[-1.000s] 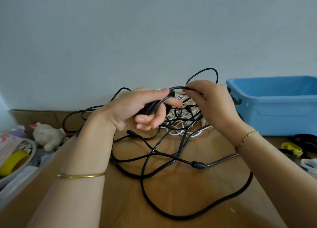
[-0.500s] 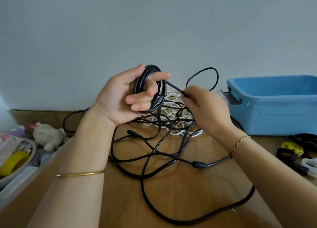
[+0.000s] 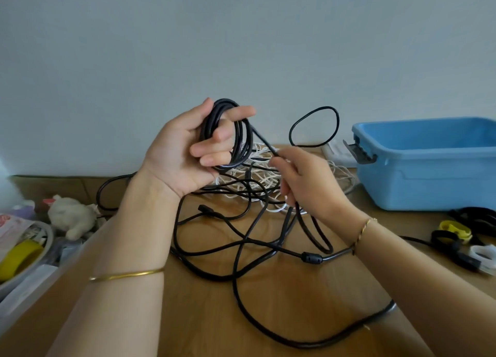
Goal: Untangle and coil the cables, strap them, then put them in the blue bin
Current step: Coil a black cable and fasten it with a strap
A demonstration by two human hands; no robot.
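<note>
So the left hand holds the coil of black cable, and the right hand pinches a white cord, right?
No. The head view shows the right hand pinching the black cable strand running from that coil; the left hand does hold it.

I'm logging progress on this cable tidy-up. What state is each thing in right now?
Left hand, holds a black coil wound round its fingers.
Right hand, pinches the black cable leading off the coil.
Black cable, mostly loose and tangled on the table.
White cable, tangled heap on the table.
Blue bin, open, no cable visible inside.
Straps, lying loose beside the bin.
</note>
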